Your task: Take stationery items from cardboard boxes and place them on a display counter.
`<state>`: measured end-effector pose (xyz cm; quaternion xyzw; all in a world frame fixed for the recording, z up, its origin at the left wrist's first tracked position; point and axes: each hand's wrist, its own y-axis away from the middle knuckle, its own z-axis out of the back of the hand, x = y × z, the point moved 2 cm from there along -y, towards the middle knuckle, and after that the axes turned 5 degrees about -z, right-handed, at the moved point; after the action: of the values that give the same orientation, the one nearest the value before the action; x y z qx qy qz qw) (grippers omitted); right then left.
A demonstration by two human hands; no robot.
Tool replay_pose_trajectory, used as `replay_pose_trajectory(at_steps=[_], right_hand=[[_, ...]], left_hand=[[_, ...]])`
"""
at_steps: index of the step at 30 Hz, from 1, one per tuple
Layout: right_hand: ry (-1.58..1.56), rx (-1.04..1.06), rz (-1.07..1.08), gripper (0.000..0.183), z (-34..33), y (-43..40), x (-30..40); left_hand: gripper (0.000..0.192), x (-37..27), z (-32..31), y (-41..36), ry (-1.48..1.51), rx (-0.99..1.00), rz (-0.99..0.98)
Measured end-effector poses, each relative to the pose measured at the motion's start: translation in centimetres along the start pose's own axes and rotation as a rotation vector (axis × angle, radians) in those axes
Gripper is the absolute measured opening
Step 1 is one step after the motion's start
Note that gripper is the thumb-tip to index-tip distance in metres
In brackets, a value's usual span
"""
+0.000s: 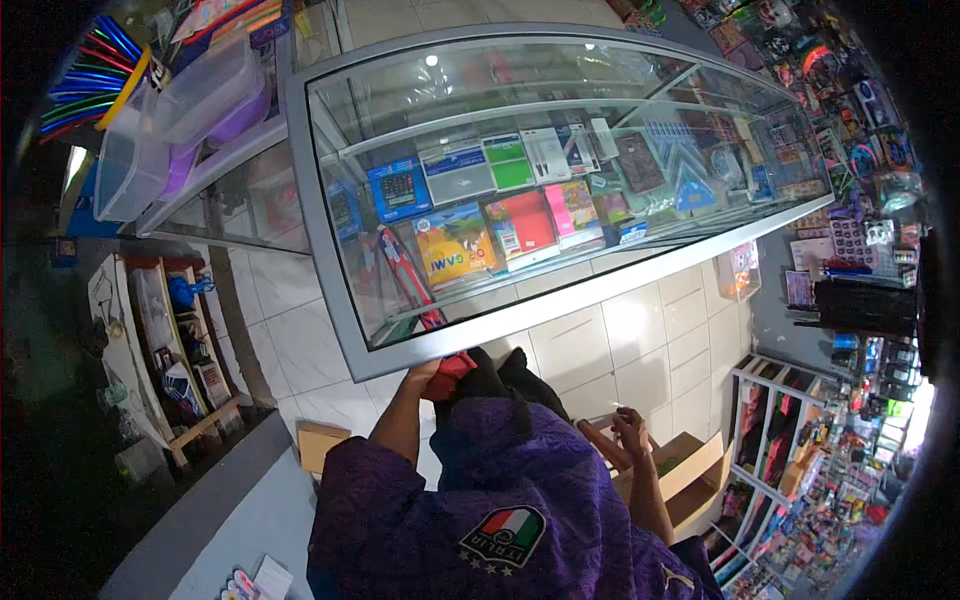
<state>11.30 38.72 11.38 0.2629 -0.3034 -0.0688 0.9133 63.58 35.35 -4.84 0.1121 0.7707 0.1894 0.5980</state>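
My left hand (427,370) is at the near edge of the glass display counter (585,292), against a red cloth-like item (450,375); its fingers are mostly hidden. To the right of my body, my right hand (631,430) is raised with bent fingers. A small pale glint shows at its fingertips, too small to identify. Beside it is a brown, rod-like shape (604,444) that I cannot make out. Behind the counter's glass lie a boxed calculator (398,190), a red pack (525,225), blue set squares (694,191) and other stationery.
An open cardboard box (694,480) stands near my right arm, and a smaller carton (322,444) is on the floor at left. Clear plastic bins (131,161) sit at upper left, above a wooden shelf unit (142,352). Packed goods racks (780,427) line the right side.
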Motion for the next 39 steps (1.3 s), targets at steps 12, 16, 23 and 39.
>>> replay_pose_trajectory(at_steps=[12,16,23,39], right_hand=[[-0.524,0.066,-0.534,0.044,-2.7,2.1,5.8],[-0.438,0.08,-0.531,0.051,-3.1,1.7,6.0],[-0.364,0.022,-0.665,0.088,-0.8,1.7,12.2],[-0.384,0.052,-0.693,0.047,-2.6,2.6,11.2]], left_hand=[[0.032,-0.2,2.3,1.5,-0.183,0.041,-0.075],[0.032,-0.3,1.6,0.5,-0.237,0.023,-0.111],[0.032,-1.1,1.6,-1.6,-0.328,0.051,-0.168],[0.031,-2.9,-3.0,-5.5,-0.554,0.077,-0.325]])
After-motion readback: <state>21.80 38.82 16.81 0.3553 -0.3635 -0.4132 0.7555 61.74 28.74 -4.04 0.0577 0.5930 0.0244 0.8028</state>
